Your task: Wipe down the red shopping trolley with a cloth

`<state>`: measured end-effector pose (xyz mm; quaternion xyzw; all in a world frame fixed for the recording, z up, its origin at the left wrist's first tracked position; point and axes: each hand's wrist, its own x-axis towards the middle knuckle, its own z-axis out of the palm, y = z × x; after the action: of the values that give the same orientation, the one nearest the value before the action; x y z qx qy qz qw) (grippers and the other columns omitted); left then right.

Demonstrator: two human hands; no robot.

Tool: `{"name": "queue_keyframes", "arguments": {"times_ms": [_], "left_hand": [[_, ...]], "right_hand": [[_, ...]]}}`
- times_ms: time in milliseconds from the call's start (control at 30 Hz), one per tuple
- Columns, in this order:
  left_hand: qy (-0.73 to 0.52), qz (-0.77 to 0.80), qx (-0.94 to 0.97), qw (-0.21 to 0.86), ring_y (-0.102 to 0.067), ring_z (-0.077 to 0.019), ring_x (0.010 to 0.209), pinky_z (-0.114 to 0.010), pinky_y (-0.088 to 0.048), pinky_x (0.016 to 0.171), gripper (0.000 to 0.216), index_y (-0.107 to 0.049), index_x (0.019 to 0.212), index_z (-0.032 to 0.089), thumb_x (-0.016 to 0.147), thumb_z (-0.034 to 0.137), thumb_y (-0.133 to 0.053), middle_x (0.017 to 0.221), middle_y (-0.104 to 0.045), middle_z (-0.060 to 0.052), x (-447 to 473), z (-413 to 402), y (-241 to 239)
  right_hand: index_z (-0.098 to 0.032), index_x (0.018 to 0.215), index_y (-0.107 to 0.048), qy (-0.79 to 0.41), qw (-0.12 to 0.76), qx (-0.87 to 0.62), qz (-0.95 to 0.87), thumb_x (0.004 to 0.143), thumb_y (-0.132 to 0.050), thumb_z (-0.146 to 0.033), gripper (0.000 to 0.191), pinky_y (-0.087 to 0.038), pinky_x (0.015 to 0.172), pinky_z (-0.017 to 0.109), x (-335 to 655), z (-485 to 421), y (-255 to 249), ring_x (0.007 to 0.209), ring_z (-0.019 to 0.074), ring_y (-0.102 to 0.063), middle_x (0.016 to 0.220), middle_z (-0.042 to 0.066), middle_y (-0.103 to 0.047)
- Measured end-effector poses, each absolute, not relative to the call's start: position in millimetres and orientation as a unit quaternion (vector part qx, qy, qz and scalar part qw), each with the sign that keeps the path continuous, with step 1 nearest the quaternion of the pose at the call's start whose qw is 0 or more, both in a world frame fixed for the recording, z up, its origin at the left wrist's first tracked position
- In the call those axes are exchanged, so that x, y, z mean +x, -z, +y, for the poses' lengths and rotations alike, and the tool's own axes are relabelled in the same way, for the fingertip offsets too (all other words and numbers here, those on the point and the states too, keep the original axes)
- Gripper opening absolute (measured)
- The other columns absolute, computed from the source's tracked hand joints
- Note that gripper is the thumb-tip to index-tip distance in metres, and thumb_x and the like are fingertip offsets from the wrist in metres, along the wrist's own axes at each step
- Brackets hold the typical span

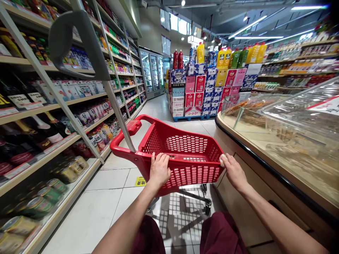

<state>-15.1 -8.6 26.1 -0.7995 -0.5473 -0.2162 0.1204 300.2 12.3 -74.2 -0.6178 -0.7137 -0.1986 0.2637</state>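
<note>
A red plastic shopping cart [197, 173] with a perforated basket stands sideways in front of my knees; the inside of its basket shows no goods. My left hand [160, 170] grips the near rim, its fingers curled over the edge. At the right end of the basket, my right hand [234, 171] presses a small crumpled white cloth or tissue [222, 159] against the corner of the rim. A metal pole [120, 118] rises from the cart's left side and carries a grey loop-shaped handle [79, 46]. The fingertips of both hands are partly hidden.
Shelves of bottles and cans [76, 98] line the left side. A display counter [265, 141] with clear covers stands close on the right. Stacked drink boxes [194, 93] topped with bottles stand ahead. Glass-door coolers [152, 70] are farther back. A yellow floor sticker [140, 181] lies left of the cart.
</note>
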Motion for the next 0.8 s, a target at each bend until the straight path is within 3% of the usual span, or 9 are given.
{"name": "queue_keyframes", "arguments": {"times_ms": [167,300,367,467,567,700,800], "left_hand": [[0.225,-0.549,-0.795,0.124,-0.045,-0.0249,0.113,-0.050,-0.008,0.108,0.040,-0.053,0.109,0.018,0.069,0.019,-0.051,0.113,-0.059,-0.008,-12.9,-9.5,-23.6],[0.219,-0.539,-0.804,0.124,-0.043,-0.0243,0.116,-0.049,-0.009,0.109,0.043,-0.052,0.113,0.017,0.069,0.019,-0.050,0.118,-0.057,-0.008,-13.8,-10.4,-22.8],[0.216,-0.540,-0.804,0.124,-0.042,-0.0243,0.117,-0.049,-0.009,0.109,0.044,-0.051,0.113,0.016,0.069,0.018,-0.050,0.118,-0.057,-0.008,-12.9,-10.5,-22.7],[0.215,-0.543,-0.802,0.128,-0.041,-0.0246,0.118,-0.049,-0.008,0.109,0.044,-0.052,0.113,0.016,0.069,0.019,-0.050,0.119,-0.057,-0.008,-12.4,-10.2,-22.9],[0.213,-0.545,-0.800,0.134,-0.041,-0.0241,0.119,-0.049,-0.008,0.109,0.045,-0.051,0.114,0.016,0.070,0.018,-0.049,0.119,-0.056,-0.008,-14.6,-9.7,-22.6],[0.208,-0.541,-0.804,0.132,-0.040,-0.0240,0.120,-0.049,-0.008,0.109,0.045,-0.052,0.114,0.017,0.069,0.016,-0.048,0.121,-0.056,-0.007,-15.0,-9.9,-20.8],[0.208,-0.546,-0.801,0.128,-0.040,-0.0253,0.120,-0.050,-0.008,0.109,0.044,-0.053,0.113,0.016,0.069,0.017,-0.048,0.121,-0.056,-0.007,-12.3,-10.0,-20.6]], "right_hand": [[-0.019,0.125,-0.046,0.176,0.269,-0.572,-0.755,0.085,-0.034,-0.015,0.042,-0.039,0.096,0.038,292.6,4.4,74.5,0.125,0.0235,-0.036,0.136,0.011,-0.039],[-0.018,0.119,-0.052,0.165,0.285,-0.629,-0.704,0.084,-0.031,-0.012,0.041,-0.040,0.093,0.048,298.0,8.2,69.3,0.121,0.0264,-0.041,0.129,0.014,-0.047],[-0.017,0.119,-0.052,0.150,0.309,-0.647,-0.681,0.085,-0.030,-0.013,0.040,-0.042,0.091,0.047,286.8,8.8,64.9,0.118,0.0257,-0.044,0.126,0.014,-0.049],[-0.024,0.124,-0.046,0.120,0.358,-0.573,-0.728,0.087,-0.032,-0.018,0.040,-0.040,0.096,0.040,242.5,6.4,58.2,0.121,0.0193,-0.041,0.131,0.007,-0.046],[-0.026,0.125,-0.046,0.117,0.369,-0.507,-0.770,0.087,-0.033,-0.017,0.041,-0.036,0.100,0.042,222.6,5.4,58.1,0.127,0.0196,-0.034,0.133,0.005,-0.044],[-0.020,0.123,-0.048,0.128,0.360,-0.617,-0.688,0.083,-0.033,-0.013,0.043,-0.037,0.097,0.047,271.2,5.9,69.2,0.123,0.0241,-0.039,0.128,0.011,-0.049],[-0.017,0.123,-0.048,0.123,0.351,-0.668,-0.645,0.079,-0.032,-0.007,0.048,-0.041,0.094,0.043,278.4,3.1,69.8,0.120,0.0241,-0.042,0.130,0.011,-0.046]]}}
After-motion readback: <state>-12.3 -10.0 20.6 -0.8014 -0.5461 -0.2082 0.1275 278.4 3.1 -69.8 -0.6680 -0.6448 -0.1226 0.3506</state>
